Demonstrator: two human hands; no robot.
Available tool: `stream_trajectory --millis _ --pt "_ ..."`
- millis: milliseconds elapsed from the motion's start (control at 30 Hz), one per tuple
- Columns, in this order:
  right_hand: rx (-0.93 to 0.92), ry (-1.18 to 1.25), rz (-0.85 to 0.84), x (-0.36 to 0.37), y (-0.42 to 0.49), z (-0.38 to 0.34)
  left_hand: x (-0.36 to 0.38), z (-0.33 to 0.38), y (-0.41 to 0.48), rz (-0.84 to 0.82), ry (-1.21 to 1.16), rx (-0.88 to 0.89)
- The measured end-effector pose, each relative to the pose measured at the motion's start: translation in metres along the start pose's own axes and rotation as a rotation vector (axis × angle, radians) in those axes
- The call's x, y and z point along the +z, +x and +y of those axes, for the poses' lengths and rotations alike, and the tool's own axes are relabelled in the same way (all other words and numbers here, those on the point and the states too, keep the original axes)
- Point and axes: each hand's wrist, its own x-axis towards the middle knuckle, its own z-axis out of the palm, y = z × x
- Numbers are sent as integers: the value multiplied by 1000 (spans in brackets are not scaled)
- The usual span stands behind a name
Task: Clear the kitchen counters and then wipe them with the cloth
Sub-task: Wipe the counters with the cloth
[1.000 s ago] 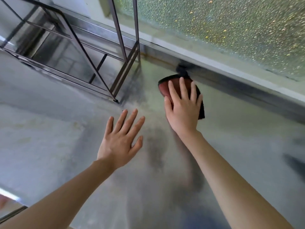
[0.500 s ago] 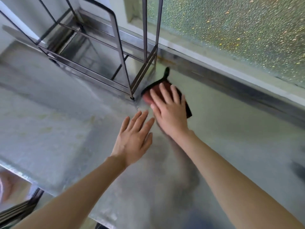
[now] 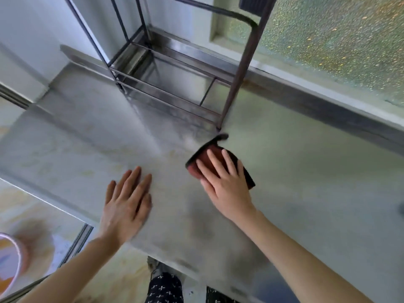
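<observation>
A dark red cloth [image 3: 206,155] with a black edge and loop lies on the steel counter [image 3: 306,182], just in front of the rack's near leg. My right hand [image 3: 225,182] presses flat on the cloth with its fingers spread, covering most of it. My left hand [image 3: 126,204] lies palm down on the bare counter to the left of the cloth, fingers apart, holding nothing.
An empty metal wire rack [image 3: 170,84] stands at the back of the counter against the frosted window [image 3: 328,36]. The counter's front edge runs diagonally at lower left. On the floor to the far left is a round pink-rimmed container [image 3: 9,261].
My right hand has slid the cloth from the back rail toward me, past the rack's leg. My left hand stays flat on the counter. The view has swung, showing the counter's front edge.
</observation>
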Motion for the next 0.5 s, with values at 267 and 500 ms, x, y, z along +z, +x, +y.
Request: stream_trajectory --millis 267,500 --pt "507 -7 83 -8 9 27 4 -8 0 23 -42 49" --pt "-71 -12 -39 14 -39 -67 5 -7 0 21 -50 50"
